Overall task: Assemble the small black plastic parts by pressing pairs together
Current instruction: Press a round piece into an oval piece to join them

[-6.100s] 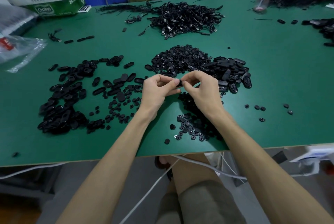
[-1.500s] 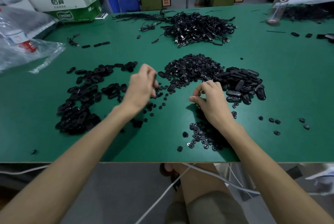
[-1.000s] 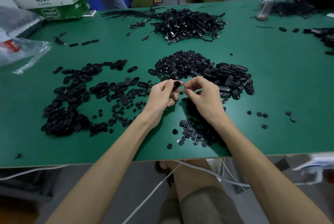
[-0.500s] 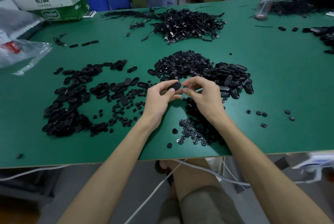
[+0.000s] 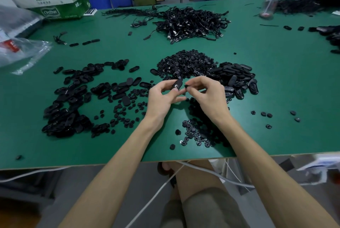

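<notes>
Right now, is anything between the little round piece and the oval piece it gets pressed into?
Nothing visible. The left hand holds the oval piece, the right hand pinches the little round piece beside it, and only a narrow open gap separates them.

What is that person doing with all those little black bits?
A person is snapping small parts together. The left hand holds a flat oval black plastic piece, and the right hand pinches a tiny round black plastic piece just beside it; they are not joined yet. Heaps of similar parts lie around on the green table.
</notes>
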A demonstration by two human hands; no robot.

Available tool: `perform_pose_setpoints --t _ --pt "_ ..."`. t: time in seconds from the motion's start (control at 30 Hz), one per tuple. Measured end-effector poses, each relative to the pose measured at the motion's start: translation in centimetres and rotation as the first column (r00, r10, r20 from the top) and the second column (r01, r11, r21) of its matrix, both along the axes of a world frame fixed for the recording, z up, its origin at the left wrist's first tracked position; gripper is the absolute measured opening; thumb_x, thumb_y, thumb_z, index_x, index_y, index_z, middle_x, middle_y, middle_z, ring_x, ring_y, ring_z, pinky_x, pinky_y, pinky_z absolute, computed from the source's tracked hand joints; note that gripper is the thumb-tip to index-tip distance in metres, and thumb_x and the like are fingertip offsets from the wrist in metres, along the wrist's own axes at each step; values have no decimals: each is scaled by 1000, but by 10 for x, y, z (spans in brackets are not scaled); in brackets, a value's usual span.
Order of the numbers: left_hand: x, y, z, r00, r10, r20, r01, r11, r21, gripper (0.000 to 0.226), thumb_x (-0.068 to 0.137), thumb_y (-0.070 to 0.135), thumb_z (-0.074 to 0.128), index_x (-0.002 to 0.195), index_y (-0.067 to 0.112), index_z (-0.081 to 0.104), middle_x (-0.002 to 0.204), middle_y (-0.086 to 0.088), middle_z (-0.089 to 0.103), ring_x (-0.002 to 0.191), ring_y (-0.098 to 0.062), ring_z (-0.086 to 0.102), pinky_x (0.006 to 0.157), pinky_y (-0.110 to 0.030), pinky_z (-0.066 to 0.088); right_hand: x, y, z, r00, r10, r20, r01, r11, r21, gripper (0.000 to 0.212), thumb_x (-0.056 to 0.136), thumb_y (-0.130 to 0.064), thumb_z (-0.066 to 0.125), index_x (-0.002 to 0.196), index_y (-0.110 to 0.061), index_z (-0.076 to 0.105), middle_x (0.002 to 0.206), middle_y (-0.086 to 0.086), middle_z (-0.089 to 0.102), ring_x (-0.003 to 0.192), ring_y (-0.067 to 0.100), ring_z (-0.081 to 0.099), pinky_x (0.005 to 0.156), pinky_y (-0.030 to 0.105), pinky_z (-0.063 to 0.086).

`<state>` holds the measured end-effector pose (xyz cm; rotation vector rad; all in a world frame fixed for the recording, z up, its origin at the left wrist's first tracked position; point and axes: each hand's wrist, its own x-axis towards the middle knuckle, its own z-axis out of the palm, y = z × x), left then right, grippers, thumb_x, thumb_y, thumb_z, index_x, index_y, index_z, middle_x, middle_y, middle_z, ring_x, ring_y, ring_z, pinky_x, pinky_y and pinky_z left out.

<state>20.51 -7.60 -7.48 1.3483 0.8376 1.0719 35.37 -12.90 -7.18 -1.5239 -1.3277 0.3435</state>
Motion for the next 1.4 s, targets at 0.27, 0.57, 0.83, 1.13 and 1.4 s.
perform_pose_setpoints --t 0.27,0.57,0.83,1.13,1.4 --pt "-3 1 0 998 41 50 -40 999 -24 11 96 7 72 104 14 74 91 3 78 93 -17 75 74 -28 61 -4 -2 2 999 30 -35 -29 999 22 9 92 -13 75 95 -21 75 85 -16 73 82 -4 65 73 7 45" --pt "-2 3 -4 999 24 -44 -21 998 64 32 93 -11 65 122 2 73 107 -8 78 99 -22 76 87 -32 61 -4 -4 5 1000 3 -9 -3 999 47 11 93 -11 73 102 -17 76 90 -11 73 85 1 65 76 10 47" --pt "-3 3 -6 998 53 -43 -50 997 62 29 93 -6 68 120 4 74 108 -5 79 98 -21 77 76 -27 61 -5 -4 4 1000 -5 5 5 999 37 13 91 -8 73 96 -20 74 85 -16 71 81 -2 65 73 8 46" --pt "-3 3 -5 997 38 -74 -32 996 87 28 90 -1 75 117 6 77 104 -3 79 91 -13 75 68 -22 57 -7 -4 3 995 16 95 -22 998 65 11 90 -5 71 96 -14 75 91 -4 72 83 6 64 78 12 48" --pt "-5 1 -3 995 -4 -101 17 992 123 28 90 -1 74 115 11 77 100 0 80 85 -7 70 65 -21 53 -7 -2 -1 992 1 129 -16 994 109 10 90 -5 72 97 -12 74 94 -2 71 82 6 64 78 14 50"
